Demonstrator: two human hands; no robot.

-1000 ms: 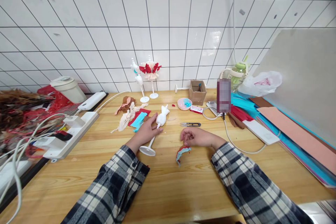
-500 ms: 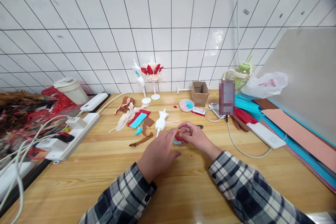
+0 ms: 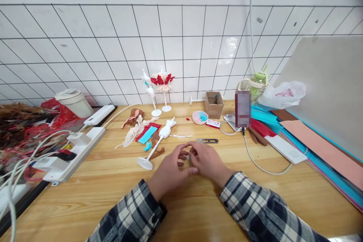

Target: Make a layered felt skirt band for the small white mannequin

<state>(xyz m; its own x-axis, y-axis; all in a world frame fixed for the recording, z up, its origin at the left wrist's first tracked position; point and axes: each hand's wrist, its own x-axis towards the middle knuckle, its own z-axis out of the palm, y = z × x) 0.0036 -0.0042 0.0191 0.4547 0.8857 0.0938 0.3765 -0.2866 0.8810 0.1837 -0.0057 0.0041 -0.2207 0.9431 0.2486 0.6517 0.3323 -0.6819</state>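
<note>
My left hand (image 3: 174, 170) is held over the table with curved, separated fingers and its thumb stretched to the right. Its fingertips meet those of my right hand (image 3: 206, 162). The right fingers are pinched together; whatever lies in them is mostly hidden. Just beyond the hands is a pair of thread snips (image 3: 210, 141). A small white dress-form mannequin (image 3: 165, 131) lies tilted on the table, its round base near my left hand. Under and beside it are a blue fabric strip (image 3: 147, 135), a red fabric piece (image 3: 155, 125) and brown scraps (image 3: 157, 154).
Two mannequins stand at the back, one wearing red bows (image 3: 162, 79). A pink bowl (image 3: 195, 121), a cardboard box (image 3: 214, 109) and a phone (image 3: 243, 107) stand to the right. Fabric sheets (image 3: 317, 136) cover the far right. A power strip (image 3: 76, 159) with cables lies left.
The white mannequin has turned, so its base now points to the lower left in full view. My left fingers have curled. The red and light blue bit between my hands is now hidden.
</note>
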